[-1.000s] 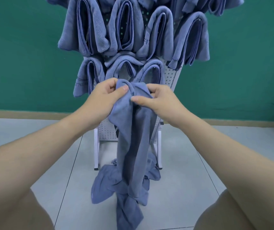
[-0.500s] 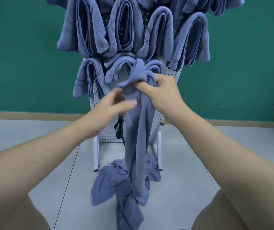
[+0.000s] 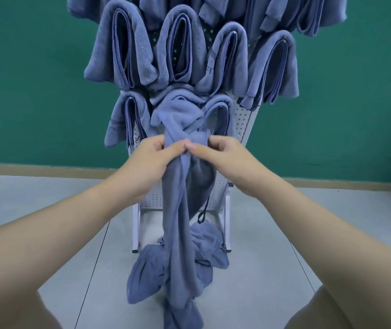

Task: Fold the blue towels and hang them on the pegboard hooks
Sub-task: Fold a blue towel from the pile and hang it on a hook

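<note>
Long limp blue terry towel [image 3: 180, 210] bunched, hanging before white perforated pegboard [image 3: 241, 124], tail on floor; left hand [image 3: 153, 155] and right hand [image 3: 223, 150] pinch upper part, thumbs meeting. Soft, light, floppy: likely best gripped at corners

Your pegboard [image 3: 241, 119] is almost wholly covered by the hung towels [image 3: 123, 51], so you can make out only a few hook tips, and the top row of towels is cut off by the upper edge. The towel [image 3: 180, 210] you grip hides the fingers of your left hand [image 3: 151, 160] and your right hand [image 3: 225, 157] behind its bunched cloth, and its upper end blends into the hung towels so you cannot tell whether it sits on a hook. Its lower end runs past the bottom edge, covering part of the pile [image 3: 147, 276] on the floor.
</note>
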Tool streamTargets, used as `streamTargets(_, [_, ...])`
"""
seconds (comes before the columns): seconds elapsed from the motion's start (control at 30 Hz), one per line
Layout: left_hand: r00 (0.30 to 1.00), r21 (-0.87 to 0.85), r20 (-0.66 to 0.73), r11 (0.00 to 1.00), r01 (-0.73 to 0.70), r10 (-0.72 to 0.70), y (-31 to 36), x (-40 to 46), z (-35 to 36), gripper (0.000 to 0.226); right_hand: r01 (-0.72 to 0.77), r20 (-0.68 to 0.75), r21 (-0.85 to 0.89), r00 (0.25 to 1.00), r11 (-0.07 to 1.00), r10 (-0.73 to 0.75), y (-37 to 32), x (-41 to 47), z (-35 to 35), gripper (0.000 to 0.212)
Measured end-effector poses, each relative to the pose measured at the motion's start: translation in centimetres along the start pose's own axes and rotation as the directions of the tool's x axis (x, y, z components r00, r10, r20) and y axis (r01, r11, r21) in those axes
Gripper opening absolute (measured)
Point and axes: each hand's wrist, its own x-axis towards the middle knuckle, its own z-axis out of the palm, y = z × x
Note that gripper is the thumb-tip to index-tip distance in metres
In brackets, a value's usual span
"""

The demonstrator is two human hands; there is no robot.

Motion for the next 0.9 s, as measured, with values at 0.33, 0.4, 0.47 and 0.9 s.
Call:
streamTargets(0.33, [0.985, 0.039, 0.153, 0.996, 0.080, -0.085, 0.5, 0.6, -1.7, 0.028, -0.020, 0.061, 0.035, 0.998, 0.999, 0.018, 1.8, -1.2, 2.4, 0.027])
streamTargets(0.4, [0.982, 0.123, 0.161, 0.990, 0.075, -0.094, 0.5, 0.5, -1.3, 0.029, -0.003, 0.014, -0.011, 1.000, 1.000, 0.003, 1.7, -1.1, 2.6, 0.035])
streamTargets(0.47, [0.994, 0.334, 0.101, 0.942, 0.003, -0.039, 0.2, 0.4, -1.3, 0.021, -0.004, -0.032, -0.024, 0.999, 1.000, 0.003, 1.5, -1.0, 2.8, 0.044])
streamTargets(0.9, [0.980, 0.489, 0.051, 0.851, -0.192, 0.192, -2.0, -1.3, 0.7, 0.043, -0.083, -0.206, 0.380, 0.963, 0.921, 0.172, 0.3, -0.1, 0.7, 0.030])
